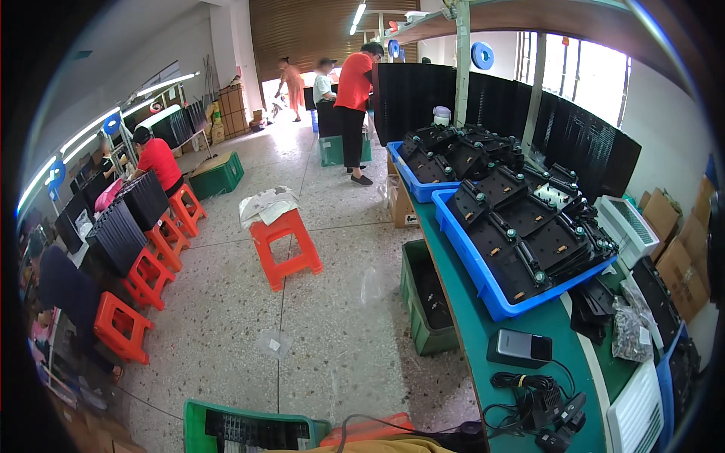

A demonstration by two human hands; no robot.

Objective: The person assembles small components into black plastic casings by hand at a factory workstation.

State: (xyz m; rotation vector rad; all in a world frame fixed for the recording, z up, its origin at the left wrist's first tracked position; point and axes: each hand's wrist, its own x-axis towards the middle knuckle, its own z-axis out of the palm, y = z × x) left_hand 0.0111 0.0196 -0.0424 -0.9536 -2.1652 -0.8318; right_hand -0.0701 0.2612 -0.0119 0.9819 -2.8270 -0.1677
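Observation:
Neither my left hand nor my right hand shows; only a strip of tan cloth (400, 445) appears at the lower edge. To the right runs a green-topped workbench (477, 362). On it a blue tray (462, 249) is heaped with flat black plastic parts (521, 238) bearing small round fittings. Behind stands a second blue tray (411, 177) with similar parts. Nearer lies a grey and black box-shaped device (519, 348) with a cable, beside a tangle of black cables and adapters (540, 404).
A red stool (285, 245) with a cloth on top stands mid-floor. Green crates sit under the bench (429, 332) and at the lower edge (198, 430). Several people work around; one in red (355, 83) stands at the back. More red stools line the left.

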